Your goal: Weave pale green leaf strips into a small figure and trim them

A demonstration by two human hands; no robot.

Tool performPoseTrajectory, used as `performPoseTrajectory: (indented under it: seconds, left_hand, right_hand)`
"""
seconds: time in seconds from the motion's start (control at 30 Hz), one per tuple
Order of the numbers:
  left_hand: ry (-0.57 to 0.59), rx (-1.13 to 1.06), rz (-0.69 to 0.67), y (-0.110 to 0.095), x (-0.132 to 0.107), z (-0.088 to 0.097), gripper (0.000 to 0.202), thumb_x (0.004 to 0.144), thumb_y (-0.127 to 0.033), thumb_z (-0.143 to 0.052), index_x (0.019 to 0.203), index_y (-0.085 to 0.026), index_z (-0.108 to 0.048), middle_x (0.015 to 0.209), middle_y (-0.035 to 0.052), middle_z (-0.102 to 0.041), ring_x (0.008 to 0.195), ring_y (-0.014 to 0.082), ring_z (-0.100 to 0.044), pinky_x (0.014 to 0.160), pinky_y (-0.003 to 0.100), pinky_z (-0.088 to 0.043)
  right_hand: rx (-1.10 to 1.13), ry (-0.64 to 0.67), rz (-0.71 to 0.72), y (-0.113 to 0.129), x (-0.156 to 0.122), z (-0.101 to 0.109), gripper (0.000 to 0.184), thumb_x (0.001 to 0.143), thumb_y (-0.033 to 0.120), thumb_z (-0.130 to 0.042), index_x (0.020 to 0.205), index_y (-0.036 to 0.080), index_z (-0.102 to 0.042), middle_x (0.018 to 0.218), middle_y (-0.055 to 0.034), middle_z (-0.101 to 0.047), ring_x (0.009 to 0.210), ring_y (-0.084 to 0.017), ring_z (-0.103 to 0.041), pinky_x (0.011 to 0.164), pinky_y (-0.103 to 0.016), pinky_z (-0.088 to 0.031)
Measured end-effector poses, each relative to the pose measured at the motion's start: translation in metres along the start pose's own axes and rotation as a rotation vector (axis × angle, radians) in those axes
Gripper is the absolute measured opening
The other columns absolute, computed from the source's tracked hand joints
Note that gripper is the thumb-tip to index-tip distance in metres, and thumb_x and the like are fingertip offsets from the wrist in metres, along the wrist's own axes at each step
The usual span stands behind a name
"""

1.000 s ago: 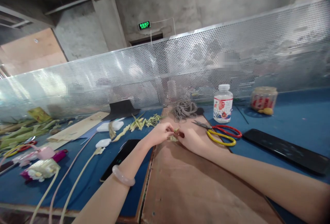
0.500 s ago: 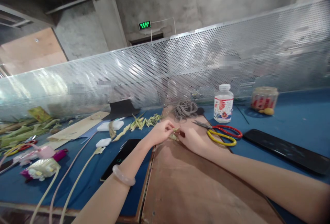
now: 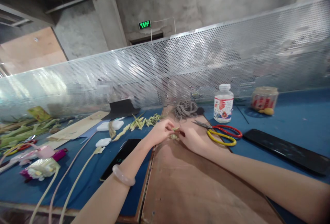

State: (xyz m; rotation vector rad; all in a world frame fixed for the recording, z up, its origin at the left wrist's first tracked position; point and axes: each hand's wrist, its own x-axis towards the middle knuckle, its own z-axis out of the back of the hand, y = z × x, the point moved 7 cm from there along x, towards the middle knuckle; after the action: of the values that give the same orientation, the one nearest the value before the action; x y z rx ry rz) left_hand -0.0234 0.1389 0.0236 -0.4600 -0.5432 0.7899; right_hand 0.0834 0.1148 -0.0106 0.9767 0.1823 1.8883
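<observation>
Over the brown wooden board (image 3: 177, 176), my left hand (image 3: 162, 131) and my right hand (image 3: 190, 137) meet at the fingertips. Pinched between them is a small pale yellow-green piece (image 3: 174, 136), mostly covered by the fingers, so its kind cannot be made out. A bangle circles my left wrist. Just beyond the hands lies a tangled bundle of grey cord (image 3: 186, 109). Scissors (image 3: 223, 134) with one red and one yellow handle rest right of my right hand. Left of my left hand are pale green folded strips (image 3: 139, 122).
A white bottle (image 3: 223, 104), a jar (image 3: 265, 99) and a black phone (image 3: 286, 151) stand or lie on the right. Another phone (image 3: 116, 165) lies beneath my left forearm. White chargers with cables (image 3: 103, 142) and green husk-like leaves (image 3: 23, 132) spread leftward. A perforated metal screen (image 3: 144, 69) runs behind.
Both hands stay in nearly the same place, still pinching the small piece. Its pale lower part shows at a slightly different angle.
</observation>
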Motion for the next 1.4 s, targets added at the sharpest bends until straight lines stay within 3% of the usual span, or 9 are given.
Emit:
performPoseTrajectory:
  seconds: [0.23, 0.43, 0.8, 1.1, 1.4]
  left_hand:
    - [-0.036, 0.032, -0.006, 0.003, 0.001, 0.001, 0.019, 0.072, -0.025, -0.06, 0.09, -0.02, -0.056, 0.081, 0.0011, -0.064, 0.075, 0.0142, -0.06, 0.064, 0.024, -0.045]
    - [-0.021, 0.027, -0.018, 0.0, 0.001, 0.001, 0.021, 0.077, -0.034, -0.055, 0.09, -0.019, -0.057, 0.083, 0.0027, -0.064, 0.076, 0.0146, -0.06, 0.067, 0.025, -0.045]
    - [-0.065, 0.048, -0.028, 0.003, 0.003, 0.004, 0.019, 0.073, -0.024, -0.056, 0.091, -0.018, -0.057, 0.085, 0.0032, -0.063, 0.079, 0.0154, -0.059, 0.067, 0.026, -0.045]
    - [-0.028, 0.034, -0.012, -0.004, -0.001, 0.003, 0.033, 0.077, -0.045, -0.051, 0.094, -0.018, -0.057, 0.087, 0.0049, -0.063, 0.079, 0.0159, -0.059, 0.068, 0.026, -0.046]
    - [-0.06, 0.04, -0.021, 0.005, 0.003, 0.004, 0.024, 0.075, -0.031, -0.056, 0.095, -0.018, -0.056, 0.088, 0.0036, -0.062, 0.08, 0.0155, -0.058, 0.072, 0.027, -0.045]
  right_hand:
    - [0.007, -0.011, -0.006, -0.005, 0.002, -0.002, 0.017, 0.076, 0.013, -0.045, 0.073, 0.016, -0.061, 0.065, -0.0023, -0.061, 0.056, -0.012, -0.049, 0.052, -0.023, -0.033]
    - [0.027, -0.024, -0.05, -0.012, 0.004, -0.003, 0.018, 0.077, 0.016, -0.046, 0.077, 0.015, -0.064, 0.067, -0.0038, -0.063, 0.056, -0.013, -0.051, 0.051, -0.023, -0.034]
    - [0.05, -0.009, -0.055, -0.002, 0.003, 0.003, 0.021, 0.079, 0.017, -0.044, 0.074, 0.014, -0.063, 0.066, -0.0046, -0.064, 0.057, -0.014, -0.052, 0.053, -0.024, -0.035]
    - [0.05, -0.026, -0.072, -0.006, 0.002, 0.002, 0.015, 0.078, 0.019, -0.047, 0.078, 0.014, -0.062, 0.066, -0.0041, -0.062, 0.057, -0.013, -0.051, 0.052, -0.023, -0.035]
    - [0.052, -0.01, -0.049, -0.003, 0.003, 0.001, 0.019, 0.08, 0.021, -0.045, 0.076, 0.014, -0.063, 0.065, -0.0038, -0.062, 0.056, -0.013, -0.05, 0.051, -0.023, -0.034]
